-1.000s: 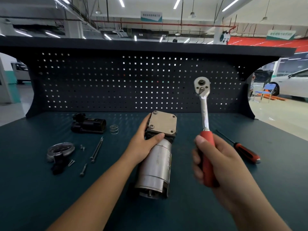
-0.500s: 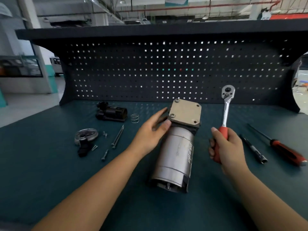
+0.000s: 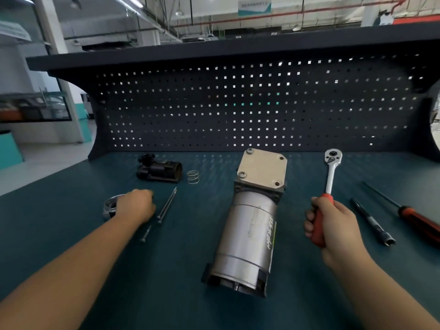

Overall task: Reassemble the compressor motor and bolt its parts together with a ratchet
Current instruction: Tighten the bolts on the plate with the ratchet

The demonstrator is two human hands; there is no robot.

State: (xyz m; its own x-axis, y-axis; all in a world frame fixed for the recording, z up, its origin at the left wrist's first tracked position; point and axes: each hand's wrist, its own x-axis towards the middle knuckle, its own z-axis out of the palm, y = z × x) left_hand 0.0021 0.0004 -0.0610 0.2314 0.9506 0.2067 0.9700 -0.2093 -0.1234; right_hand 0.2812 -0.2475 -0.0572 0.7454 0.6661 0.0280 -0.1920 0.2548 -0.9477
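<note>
The silver compressor motor (image 3: 247, 232) lies on the green bench with its square tan end plate (image 3: 262, 170) pointing away from me. My right hand (image 3: 333, 225) grips the red handle of the ratchet (image 3: 329, 177), whose head points at the pegboard. My left hand (image 3: 137, 206) is out at the left over the loose parts, fingers curled down beside a round metal cover (image 3: 110, 206); what the fingers touch is hidden. Two long bolts (image 3: 167, 204) lie just right of that hand.
A black housing part (image 3: 159, 171) and a small spring (image 3: 192, 176) sit at the back left. A socket extension (image 3: 371, 221) and a red-handled screwdriver (image 3: 409, 211) lie at the right. The dark pegboard (image 3: 238, 103) closes off the back.
My left hand has let go of the motor and moved left to the loose parts. The ratchet has come down lower in my right hand.
</note>
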